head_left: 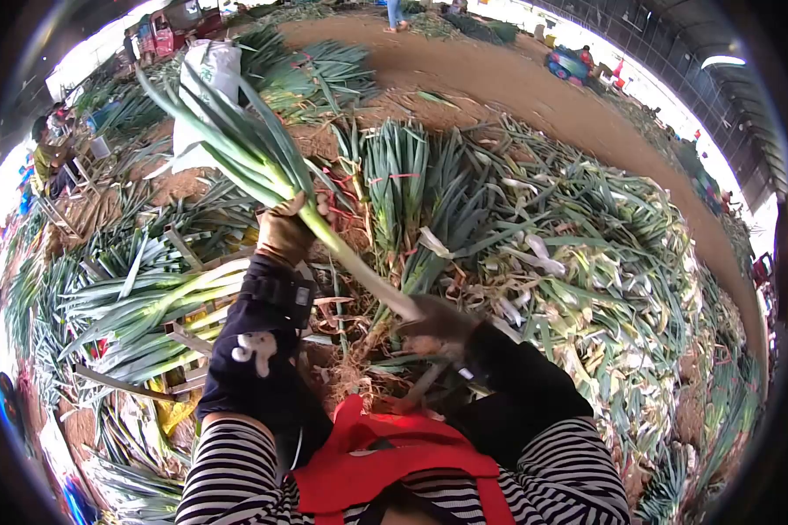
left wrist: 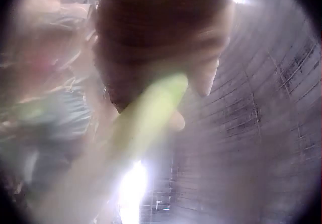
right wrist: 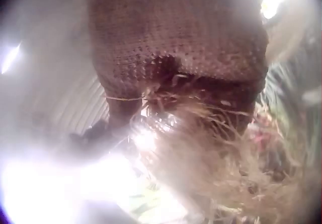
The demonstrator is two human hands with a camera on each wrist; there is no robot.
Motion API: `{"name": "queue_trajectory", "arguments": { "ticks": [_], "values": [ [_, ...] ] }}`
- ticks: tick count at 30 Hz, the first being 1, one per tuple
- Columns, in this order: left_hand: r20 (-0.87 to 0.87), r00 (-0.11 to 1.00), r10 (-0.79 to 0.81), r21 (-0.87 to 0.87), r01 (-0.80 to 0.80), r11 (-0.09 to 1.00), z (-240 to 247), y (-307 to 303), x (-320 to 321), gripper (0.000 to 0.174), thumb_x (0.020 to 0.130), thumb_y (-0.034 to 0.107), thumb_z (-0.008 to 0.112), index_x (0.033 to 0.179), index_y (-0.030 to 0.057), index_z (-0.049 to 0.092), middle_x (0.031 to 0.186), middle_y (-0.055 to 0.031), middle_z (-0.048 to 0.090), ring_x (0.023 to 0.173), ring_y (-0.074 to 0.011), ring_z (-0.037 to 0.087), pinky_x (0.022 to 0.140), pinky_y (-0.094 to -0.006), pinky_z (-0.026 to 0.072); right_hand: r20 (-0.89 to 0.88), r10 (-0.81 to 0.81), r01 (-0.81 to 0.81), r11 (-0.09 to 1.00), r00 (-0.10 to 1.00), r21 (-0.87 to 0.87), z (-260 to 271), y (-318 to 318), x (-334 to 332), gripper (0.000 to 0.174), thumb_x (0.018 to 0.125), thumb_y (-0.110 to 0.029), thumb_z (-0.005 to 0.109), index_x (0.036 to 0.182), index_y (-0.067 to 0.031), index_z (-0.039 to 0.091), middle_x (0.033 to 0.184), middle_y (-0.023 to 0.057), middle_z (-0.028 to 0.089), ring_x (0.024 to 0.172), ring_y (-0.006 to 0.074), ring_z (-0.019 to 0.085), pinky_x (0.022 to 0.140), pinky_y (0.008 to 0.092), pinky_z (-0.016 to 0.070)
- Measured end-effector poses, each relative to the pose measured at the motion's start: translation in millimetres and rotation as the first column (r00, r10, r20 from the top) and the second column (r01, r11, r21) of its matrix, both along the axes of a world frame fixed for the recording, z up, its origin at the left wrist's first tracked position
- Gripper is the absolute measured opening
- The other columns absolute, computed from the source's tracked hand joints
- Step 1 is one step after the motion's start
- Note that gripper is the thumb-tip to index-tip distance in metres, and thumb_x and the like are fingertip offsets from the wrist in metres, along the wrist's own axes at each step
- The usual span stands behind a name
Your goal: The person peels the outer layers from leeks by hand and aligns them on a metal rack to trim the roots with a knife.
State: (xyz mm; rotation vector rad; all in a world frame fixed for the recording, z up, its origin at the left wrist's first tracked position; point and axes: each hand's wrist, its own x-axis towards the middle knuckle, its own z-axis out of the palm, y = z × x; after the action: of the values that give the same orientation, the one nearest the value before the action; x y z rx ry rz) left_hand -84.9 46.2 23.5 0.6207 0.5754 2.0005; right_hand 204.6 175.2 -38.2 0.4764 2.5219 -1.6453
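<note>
A long green onion [head_left: 359,268] slants across the head view, its leaves fanning to the upper left and its pale base to the lower right. My gloved left hand [head_left: 286,231] grips it where the leaves begin, with bare fingertips showing around the stalk. In the left wrist view the pale-green stalk [left wrist: 153,101] runs out blurred from under the glove. My right hand [head_left: 438,322], in a brown knitted glove, holds the base end. Tangled roots [right wrist: 201,143] hang below its curled fingers in the right wrist view.
A bundle of green onions [head_left: 398,175] with pink ties lies ahead. Stripped leaves [head_left: 587,271] heap up on the right. More green onions [head_left: 140,297] lie over a wooden rack [head_left: 184,337] at left. A white sack [head_left: 210,74] stands behind the held leaves.
</note>
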Motion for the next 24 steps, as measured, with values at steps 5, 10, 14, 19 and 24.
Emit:
{"name": "queue_trajectory", "arguments": {
  "ticks": [5, 10, 14, 19, 24],
  "values": [
    [-0.087, 0.996, 0.033, -0.255, -0.055, 0.965, 3.9, -16.7, 6.9, 0.037, 0.093, 0.022, 0.056, 0.119, -0.0034, 0.051, 0.095, -0.0132, 0.064, 0.079, -0.0242, 0.064, 0.074, -0.0390, 0.0529, -0.048, 0.028, -0.036, 0.982, 0.998, -0.186, -20.1, -61.5, -9.9, 0.053, 0.081, -0.038, 0.073, 0.111, 0.0027, 0.057, 0.093, 0.0092, 0.064, 0.085, 0.0158, 0.059, 0.077, 0.0320, 0.0479],
    [-0.079, 0.910, 0.408, -0.132, -0.415, 0.900, 28.8, -8.2, 35.1, 0.027, 0.084, 0.003, 0.066, 0.107, 0.0060, 0.052, 0.073, -0.0033, 0.057, 0.056, -0.0155, 0.055, 0.048, -0.0289, 0.0464, 0.092, -0.003, 0.005, 1.000, 0.996, -0.029, 1.4, -63.5, -38.1, 0.054, 0.080, -0.041, 0.073, 0.108, 0.0028, 0.059, 0.092, 0.0071, 0.063, 0.083, 0.0138, 0.058, 0.074, 0.0301, 0.0480],
    [-0.155, 0.639, 0.753, -0.051, -0.766, 0.640, 69.6, -45.7, 30.3, 0.020, 0.086, 0.011, 0.067, 0.100, 0.0051, 0.053, 0.068, -0.0002, 0.055, 0.047, -0.0109, 0.050, 0.043, -0.0260, 0.0434, -0.246, 0.033, -0.011, 0.996, 0.969, 0.087, 32.2, -68.0, -61.5, 0.056, 0.079, -0.037, 0.073, 0.115, 0.0016, 0.054, 0.089, 0.0034, 0.059, 0.080, 0.0102, 0.055, 0.070, 0.0276, 0.0465],
    [-0.092, 0.277, 0.956, 0.175, -0.941, 0.290, 97.6, -191.6, -14.9, 0.029, 0.087, 0.012, 0.067, 0.107, 0.0065, 0.049, 0.071, -0.0028, 0.055, 0.049, -0.0129, 0.050, 0.042, -0.0276, 0.0417, -0.324, 0.119, -0.100, 0.992, 0.939, 0.075, -3.7, -39.1, -79.1, 0.036, 0.090, -0.028, 0.063, 0.116, -0.0047, 0.056, 0.085, -0.0007, 0.056, 0.072, 0.0091, 0.052, 0.066, 0.0235, 0.0443],
    [-0.104, -0.213, 0.971, 0.042, -0.977, -0.210, 51.5, -408.7, -30.0, 0.019, 0.087, 0.014, 0.067, 0.092, 0.0109, 0.049, 0.068, 0.0012, 0.050, 0.051, -0.0118, 0.047, 0.045, -0.0268, 0.0400, -0.016, 0.165, -0.154, 0.948, 0.986, 0.279, -16.5, -40.8, -70.8, 0.024, 0.091, -0.020, 0.060, 0.108, -0.0029, 0.059, 0.083, -0.0001, 0.058, 0.070, 0.0078, 0.053, 0.064, 0.0246, 0.0467]
  ]
}}
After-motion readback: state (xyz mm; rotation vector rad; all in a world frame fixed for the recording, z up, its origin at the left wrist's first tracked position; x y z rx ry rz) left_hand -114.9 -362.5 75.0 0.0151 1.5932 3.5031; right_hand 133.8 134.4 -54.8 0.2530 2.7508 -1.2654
